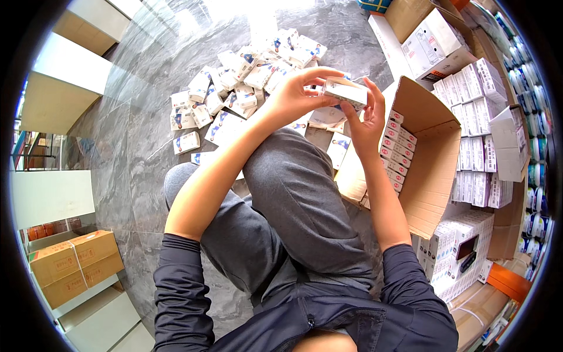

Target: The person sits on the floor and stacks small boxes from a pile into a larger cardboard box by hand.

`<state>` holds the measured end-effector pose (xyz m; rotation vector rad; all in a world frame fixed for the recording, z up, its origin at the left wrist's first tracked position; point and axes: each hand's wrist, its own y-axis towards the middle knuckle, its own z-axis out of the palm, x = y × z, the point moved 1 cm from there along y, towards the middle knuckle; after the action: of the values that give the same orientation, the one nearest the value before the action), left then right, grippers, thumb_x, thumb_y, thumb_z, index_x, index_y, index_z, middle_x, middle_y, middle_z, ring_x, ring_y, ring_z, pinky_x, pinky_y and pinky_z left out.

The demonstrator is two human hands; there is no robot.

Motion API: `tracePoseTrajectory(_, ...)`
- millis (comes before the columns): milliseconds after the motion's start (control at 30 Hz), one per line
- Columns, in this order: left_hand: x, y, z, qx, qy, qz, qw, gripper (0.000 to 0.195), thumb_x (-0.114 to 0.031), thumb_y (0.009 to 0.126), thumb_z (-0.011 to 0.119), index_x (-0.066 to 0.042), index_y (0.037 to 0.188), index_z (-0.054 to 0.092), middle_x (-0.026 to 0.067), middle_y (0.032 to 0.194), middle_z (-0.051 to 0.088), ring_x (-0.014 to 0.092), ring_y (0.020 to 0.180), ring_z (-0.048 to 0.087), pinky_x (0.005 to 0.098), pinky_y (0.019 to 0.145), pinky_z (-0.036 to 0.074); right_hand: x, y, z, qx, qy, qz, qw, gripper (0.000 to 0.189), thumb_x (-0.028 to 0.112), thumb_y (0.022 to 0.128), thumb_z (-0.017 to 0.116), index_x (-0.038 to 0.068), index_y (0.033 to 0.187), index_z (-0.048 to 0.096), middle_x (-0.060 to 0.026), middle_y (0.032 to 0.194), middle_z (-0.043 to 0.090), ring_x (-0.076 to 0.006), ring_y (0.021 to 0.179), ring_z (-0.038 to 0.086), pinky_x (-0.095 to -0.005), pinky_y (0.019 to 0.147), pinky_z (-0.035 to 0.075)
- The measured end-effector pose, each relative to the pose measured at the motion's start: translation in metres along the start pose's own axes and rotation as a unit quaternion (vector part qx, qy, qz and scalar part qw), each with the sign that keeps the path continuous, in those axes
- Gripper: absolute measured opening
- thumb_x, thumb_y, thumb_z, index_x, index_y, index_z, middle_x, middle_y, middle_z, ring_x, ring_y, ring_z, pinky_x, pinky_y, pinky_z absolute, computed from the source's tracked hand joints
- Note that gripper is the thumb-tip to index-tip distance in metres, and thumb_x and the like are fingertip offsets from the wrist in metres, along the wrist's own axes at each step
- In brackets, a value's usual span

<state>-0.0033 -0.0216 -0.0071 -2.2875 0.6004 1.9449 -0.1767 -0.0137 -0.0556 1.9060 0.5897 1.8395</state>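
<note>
Between both hands, above the floor, is a small white carton (346, 93) with printed sides. My left hand (303, 90) grips its left end, with fingers behind and thumb along the near side. At its right end, my right hand (367, 112) has fingers and thumb on the box. Beyond my knees a loose heap of similar white cartons (259, 75) with a blue-clad figure printed on them lies on the floor. Right beside my right forearm stands an open cardboard box (433, 163), with small white cartons (398, 152) in stacked rows inside.
Stacks of white and purple boxes (473, 114) stand at the right, beside shelves of packaged goods (534, 132). A phone-like black device (467, 247) lies on white cartons (444, 246). Strapped brown cartons (77, 266) sit at the left. Grey marble-patterned floor tiles (132, 176) run between.
</note>
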Motion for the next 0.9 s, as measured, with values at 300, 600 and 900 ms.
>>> tracePoseTrajectory(300, -0.016, -0.002, 0.004, -0.004, 0.036, 0.069, 0.997, 0.03, -0.008, 0.076, 0.072, -0.012, 0.105, 0.064, 0.0025, 0.107, 0.059, 0.018, 0.105, 0.056, 0.0363, 0.09, 0.049, 0.007, -0.003, -0.026, 0.094, -0.129, 0.093, 0.983, 0.042, 0.017, 0.075, 0.076, 0.003, 0.109, 0.057, -0.0091, 0.101, 0.063, -0.0189, 0.091, 0.06, -0.0312, 0.079, 0.046)
tracePoseTrajectory(600, -0.034, -0.001, 0.002, 0.053, 0.442, 0.228, 0.866, 0.034, -0.035, 0.08, 0.065, -0.016, 0.109, 0.064, 0.0029, 0.1, 0.063, 0.023, 0.097, 0.059, 0.0346, 0.079, 0.05, 0.01, -0.016, -0.042, 0.059, -0.214, -0.056, 0.973, 0.039, 0.011, 0.071, 0.077, 0.005, 0.103, 0.055, -0.0112, 0.091, 0.06, -0.0265, 0.082, 0.06, -0.0357, 0.069, 0.047)
tracePoseTrajectory(900, -0.03, -0.005, 0.004, 0.083, 0.382, 0.114, 0.913, 0.033, -0.036, 0.081, 0.065, -0.01, 0.099, 0.058, 0.0059, 0.093, 0.061, 0.026, 0.088, 0.061, 0.035, 0.075, 0.05, 0.015, -0.017, -0.043, 0.077, -0.259, -0.088, 0.959, 0.04, 0.007, 0.069, 0.076, 0.004, 0.102, 0.054, -0.0119, 0.09, 0.059, -0.0281, 0.08, 0.059, -0.0374, 0.066, 0.047)
